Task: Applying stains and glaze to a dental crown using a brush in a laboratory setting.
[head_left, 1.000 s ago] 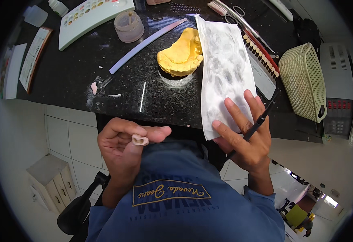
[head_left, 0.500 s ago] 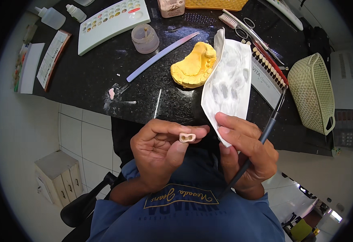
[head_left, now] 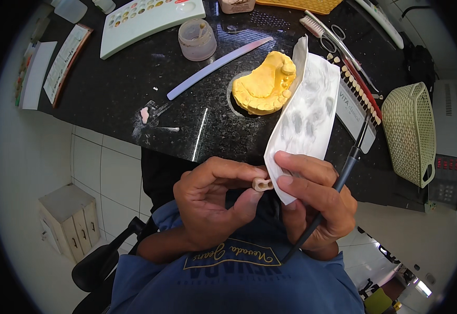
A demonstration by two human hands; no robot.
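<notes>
One double-hollowed pale piece [head_left: 262, 184] held beside creased, grey-smudged sheet [head_left: 309, 104]; slender brush [head_left: 350, 159].

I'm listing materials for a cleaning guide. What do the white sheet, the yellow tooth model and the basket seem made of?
White sheet: probably paper, maybe cloth; matte, folded, smudged grey. Yellow tooth model: likely plaster, dull, with rough, chalky-looking edges. Basket: seemingly moulded plastic, satin, from its even openwork wall and smooth rim.
</notes>
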